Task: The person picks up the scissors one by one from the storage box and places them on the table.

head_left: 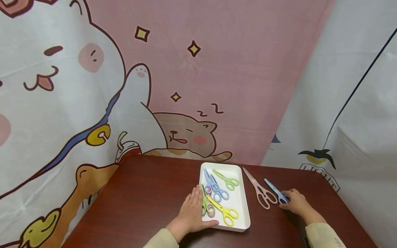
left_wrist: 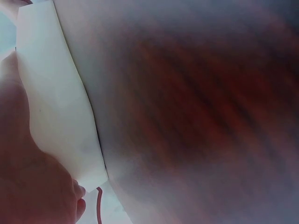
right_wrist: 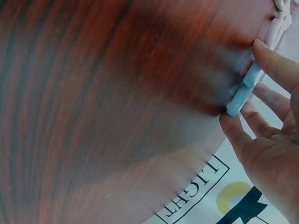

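"Starting close, what is there?"

"Your left hand lies with straight fingers along the left side of the white tray, thumb at its near edge. Yellow scissors lie inside, near that thumb."

"And the right?"

"Your right hand pinches blue scissors by the handles, on the table, right of the tray. Pale pink scissors lie between those and the tray."

"Farther off?"

"Green scissors, in the tray's far end. Behind the table, a pink cloth."

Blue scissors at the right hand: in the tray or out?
Out: pink scissors separate the blue scissors, held by the right hand, from the tray.
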Tool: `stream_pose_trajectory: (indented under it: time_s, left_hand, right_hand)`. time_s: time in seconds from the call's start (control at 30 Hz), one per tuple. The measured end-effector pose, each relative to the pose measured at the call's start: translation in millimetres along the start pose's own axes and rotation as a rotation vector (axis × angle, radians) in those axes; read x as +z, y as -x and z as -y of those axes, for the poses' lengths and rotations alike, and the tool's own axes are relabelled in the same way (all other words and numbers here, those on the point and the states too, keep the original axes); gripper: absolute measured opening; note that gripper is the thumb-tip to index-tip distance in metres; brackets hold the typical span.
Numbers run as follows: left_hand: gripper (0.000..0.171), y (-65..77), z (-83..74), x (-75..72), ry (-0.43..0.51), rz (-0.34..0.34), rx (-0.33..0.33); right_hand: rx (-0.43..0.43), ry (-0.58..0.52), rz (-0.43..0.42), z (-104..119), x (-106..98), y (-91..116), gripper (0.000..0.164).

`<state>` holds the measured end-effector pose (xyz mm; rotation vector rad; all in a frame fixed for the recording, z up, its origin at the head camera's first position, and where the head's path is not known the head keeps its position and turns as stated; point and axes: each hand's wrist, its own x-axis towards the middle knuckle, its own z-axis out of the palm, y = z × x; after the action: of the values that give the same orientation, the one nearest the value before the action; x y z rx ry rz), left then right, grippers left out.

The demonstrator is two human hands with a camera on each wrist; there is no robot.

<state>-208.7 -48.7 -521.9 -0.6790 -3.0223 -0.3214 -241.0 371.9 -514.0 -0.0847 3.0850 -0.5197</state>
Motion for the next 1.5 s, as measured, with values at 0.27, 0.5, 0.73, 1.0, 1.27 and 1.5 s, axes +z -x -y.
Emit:
stream_pose_trajectory:
  time_s: [0.27,0.5,0.73,1.0,1.27,1.5]
  left_hand:
    - [0.124,-0.5,0.8,2.1,0.011,-0.013,-0.002]
    - [0.125,1.7,-0.9,-3.8,-0.004,-0.005,0.006]
    - [0.123,2.7,-3.0,-6.5,0.004,0.000,0.002]
    - [0.125,0.9,-0.3,-0.8,0.001,-0.007,0.006]
    - [0.125,0.7,0.1,-0.8,0.011,-0.014,0.011]
    - [0.124,0.8,0.6,1.4,0.005,-0.029,0.015]
  right_hand:
    - [0.009,0.006,0.004,-1.4,1.4,-2.9,0.063]
    - [0.025,-0.008,0.026,0.7,0.4,-1.5,0.069]
    - [0.032,0.008,0.024,1.8,-0.1,0.8,0.076]
    - [0.023,-0.023,0.007,8.1,-1.9,4.3,0.079]
    - [0.043,-0.025,-0.054,15.2,5.3,8.8,0.081]
    - [-0.024,-0.009,-0.147,30.3,9.8,11.1,0.079]
